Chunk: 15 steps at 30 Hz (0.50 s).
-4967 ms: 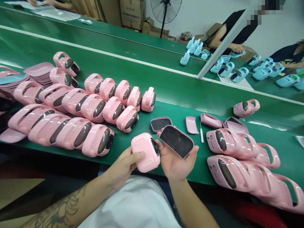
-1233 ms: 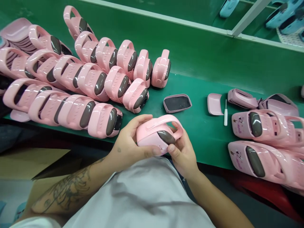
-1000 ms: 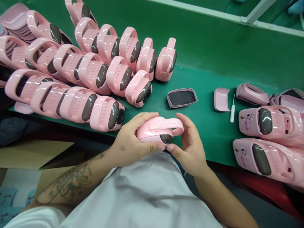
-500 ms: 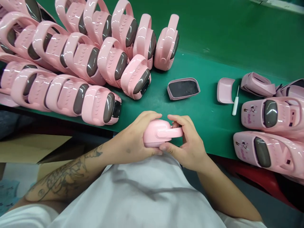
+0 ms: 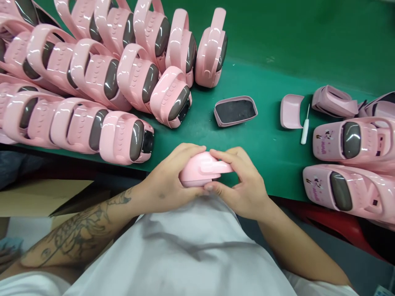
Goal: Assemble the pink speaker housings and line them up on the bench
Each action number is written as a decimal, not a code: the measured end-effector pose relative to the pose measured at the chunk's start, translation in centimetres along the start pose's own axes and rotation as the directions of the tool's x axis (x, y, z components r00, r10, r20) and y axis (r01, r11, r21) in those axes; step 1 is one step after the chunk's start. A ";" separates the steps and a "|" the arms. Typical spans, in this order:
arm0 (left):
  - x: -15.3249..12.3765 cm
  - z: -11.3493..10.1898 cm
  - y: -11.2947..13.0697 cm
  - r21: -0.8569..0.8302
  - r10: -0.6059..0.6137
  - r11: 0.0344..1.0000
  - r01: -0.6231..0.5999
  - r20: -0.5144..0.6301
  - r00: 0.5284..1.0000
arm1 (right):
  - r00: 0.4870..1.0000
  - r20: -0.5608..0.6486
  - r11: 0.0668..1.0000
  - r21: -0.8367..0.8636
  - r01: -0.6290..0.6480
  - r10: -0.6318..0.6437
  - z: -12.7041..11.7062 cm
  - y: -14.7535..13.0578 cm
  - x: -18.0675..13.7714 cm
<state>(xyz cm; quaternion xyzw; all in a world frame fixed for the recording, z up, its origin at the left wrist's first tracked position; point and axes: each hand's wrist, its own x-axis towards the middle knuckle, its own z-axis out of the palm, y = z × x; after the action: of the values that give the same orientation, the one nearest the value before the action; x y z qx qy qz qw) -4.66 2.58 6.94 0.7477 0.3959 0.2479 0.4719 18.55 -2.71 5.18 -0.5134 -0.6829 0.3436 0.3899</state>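
Between my two hands, close to my body at the table's near edge, is a small pink plastic casing with a loop handle (image 5: pixel 200 168). My left hand (image 5: pixel 173 174) wraps its left end, thumb and fingers on opposite sides. My right hand (image 5: pixel 243 181) grips the right end around the handle, its fingertips on the casing's top and lower edge. Fingers hide much of both ends. Beyond the hands lies a pink-rimmed shell with a dark inside (image 5: pixel 236 112). To its right are a curved pink cover (image 5: pixel 291 111) and a screwdriver with a white handle (image 5: pixel 305 131).
Rows of pink handled casings with dark windows (image 5: pixel 123 137) fill the green table (image 5: pixel 265 152) on the left. At the right edge stand printed pink casings (image 5: pixel 336 139) and a mauve-pink part (image 5: pixel 335 100). Cardboard (image 5: pixel 40 195) lies below the table at lower left.
The view has shifted slightly. Both hands still hold the pink casing, which has tilted a little, and my right fingers have slid inward along its top.
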 end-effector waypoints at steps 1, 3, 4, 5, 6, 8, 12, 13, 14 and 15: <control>0.1 0.0 -0.1 -0.071 -0.079 0.995 0.076 -0.046 0.996 | 0.999 -0.026 0.999 0.017 -0.032 0.033 -0.1 0.5 0.0; 0.5 0.1 -0.3 -0.335 -0.227 0.926 0.174 -0.126 0.966 | 0.991 -0.059 0.986 0.121 -0.116 0.124 -0.1 1.2 0.0; 0.7 0.3 -0.4 -0.491 -0.276 0.854 0.174 -0.143 0.951 | 0.984 -0.039 0.964 0.211 -0.161 0.173 0.1 1.4 0.1; 0.9 0.5 -0.5 -0.624 -0.301 0.767 0.151 -0.142 0.943 | 0.978 0.008 0.929 0.309 -0.203 0.210 0.3 1.4 0.2; 1.1 0.8 -0.6 -0.720 -0.306 0.682 0.126 -0.124 0.944 | 0.971 0.063 0.885 0.400 -0.237 0.232 0.6 1.2 0.4; 1.5 1.5 -0.8 -0.809 -0.292 0.579 0.104 -0.087 0.952 | 0.963 0.115 0.799 0.540 -0.266 0.243 1.2 0.5 0.8; 2.3 1.9 -1.1 -0.786 -0.240 0.618 0.038 -0.143 0.960 | 0.941 0.027 0.736 0.616 -0.281 0.337 1.9 -0.5 1.4; 2.6 1.9 -1.2 -0.762 -0.220 0.648 0.012 -0.171 0.960 | 0.933 0.008 0.739 0.607 -0.291 0.361 1.9 -0.5 1.5; 3.0 1.8 -1.3 -0.737 -0.204 0.676 -0.004 -0.193 0.960 | 0.925 -0.008 0.744 0.596 -0.302 0.381 2.0 -0.4 1.4; 3.4 1.8 -1.4 -0.713 -0.200 0.701 -0.010 -0.210 0.957 | 0.918 -0.020 0.751 0.584 -0.310 0.395 2.1 -0.3 1.4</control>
<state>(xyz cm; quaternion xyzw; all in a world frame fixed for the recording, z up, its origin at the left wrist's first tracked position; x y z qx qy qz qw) -1.91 4.80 4.84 0.4468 0.3697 0.4557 0.6753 16.35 -1.54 4.74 -0.5161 -0.4097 0.5614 0.5007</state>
